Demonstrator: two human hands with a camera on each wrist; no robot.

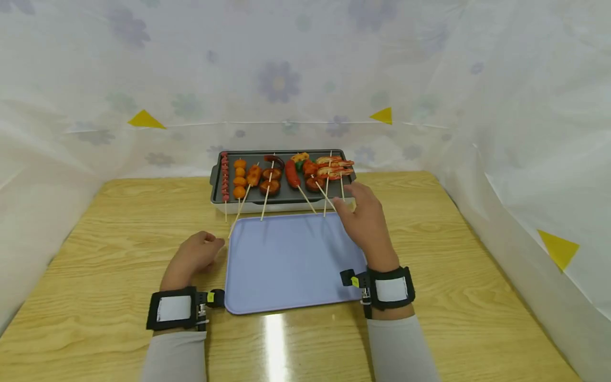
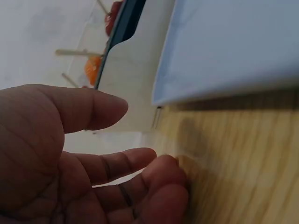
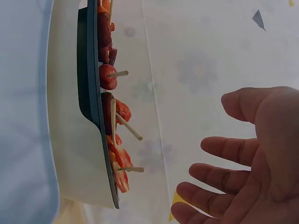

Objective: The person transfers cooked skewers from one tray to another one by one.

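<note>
A dark grill pan (image 1: 296, 199) on a white base holds several skewers, among them orange balls (image 1: 239, 180), a red sausage (image 1: 292, 174) and shrimp (image 1: 334, 171). In front of it lies a pale blue tray (image 1: 291, 265). The right hand (image 1: 366, 220) hovers over the tray's back right corner, near the sticks at the pan's right end; in the right wrist view its fingers (image 3: 219, 179) are spread and hold nothing. Left of the tray, the left hand (image 1: 195, 254) is above the table, thumb apart and fingers (image 2: 135, 182) loosely bent, with nothing in them.
The wooden table (image 1: 472, 297) extends on both sides of the tray. Behind and beside it hangs a pale flowered sheet (image 1: 286, 69) with yellow triangles (image 1: 382, 115). Several skewer sticks (image 1: 264, 206) stick out over the pan's front edge, some above the tray.
</note>
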